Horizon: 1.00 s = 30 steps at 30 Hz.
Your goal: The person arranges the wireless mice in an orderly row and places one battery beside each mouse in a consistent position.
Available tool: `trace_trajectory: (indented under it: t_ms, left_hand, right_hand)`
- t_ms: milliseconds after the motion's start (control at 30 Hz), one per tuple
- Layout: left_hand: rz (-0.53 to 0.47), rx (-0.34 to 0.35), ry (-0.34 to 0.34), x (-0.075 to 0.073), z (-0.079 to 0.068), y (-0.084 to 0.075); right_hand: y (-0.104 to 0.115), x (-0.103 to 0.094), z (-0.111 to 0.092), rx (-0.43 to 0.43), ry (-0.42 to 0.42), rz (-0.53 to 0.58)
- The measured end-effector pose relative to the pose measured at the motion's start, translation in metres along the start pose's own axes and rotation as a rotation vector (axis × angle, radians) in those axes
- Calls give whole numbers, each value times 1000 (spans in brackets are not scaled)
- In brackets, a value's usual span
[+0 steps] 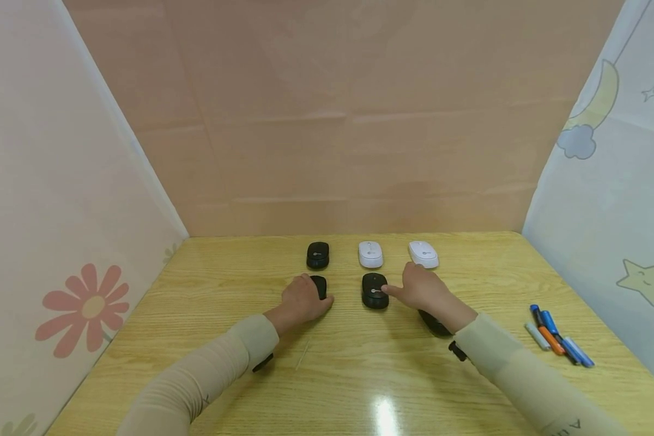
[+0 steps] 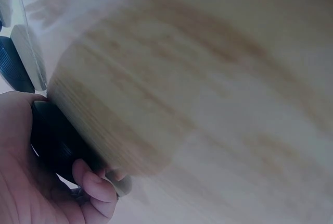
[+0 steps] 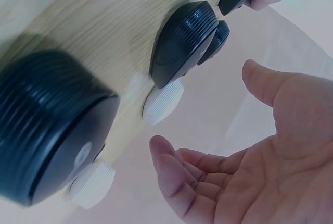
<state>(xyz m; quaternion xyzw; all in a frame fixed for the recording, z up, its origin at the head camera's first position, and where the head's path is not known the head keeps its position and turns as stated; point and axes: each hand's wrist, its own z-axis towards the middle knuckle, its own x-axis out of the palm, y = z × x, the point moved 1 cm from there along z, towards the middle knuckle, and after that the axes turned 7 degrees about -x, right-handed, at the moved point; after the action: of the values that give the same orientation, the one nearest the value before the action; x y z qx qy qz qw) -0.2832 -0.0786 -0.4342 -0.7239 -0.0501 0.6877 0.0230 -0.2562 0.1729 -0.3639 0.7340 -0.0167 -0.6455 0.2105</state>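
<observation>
My left hand (image 1: 301, 301) grips a black computer mouse (image 1: 320, 284) on the table, thumb on one side and fingers curled round the other. Part of that mouse is covered by the hand; its dark side (image 2: 60, 135) shows in the left wrist view. Over the table, my right hand (image 1: 422, 287) holds nothing, its thumb spread and fingers loosely bent. A second black mouse (image 1: 375, 292) lies just left of the right thumb. Below the right wrist is a third black mouse (image 1: 435, 324), partly hidden by the arm; it looms large (image 3: 47, 125) in the right wrist view.
Behind stands a row with a black mouse (image 1: 318, 254), a white mouse (image 1: 370, 254) and another white mouse (image 1: 423, 253). Several markers (image 1: 549, 338) lie at the table's right. Patterned sheets flank both sides, and a brownish sheet (image 1: 338, 151) hangs along the back edge.
</observation>
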Motion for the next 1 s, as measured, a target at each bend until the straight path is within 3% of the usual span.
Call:
trace_trajectory:
  t_ms: [233, 600, 1000]
  left_hand:
    - [14, 13, 6, -1, -1, 0]
    - [21, -6, 11, 0, 0, 0]
    - [4, 2, 0, -2, -1, -1]
  right_hand:
    - [-14, -3, -9, -12, -17, -34]
    - [-32, -7, -21, -18, -4, 16]
    - [-46, -8, -33, -11, 72, 36]
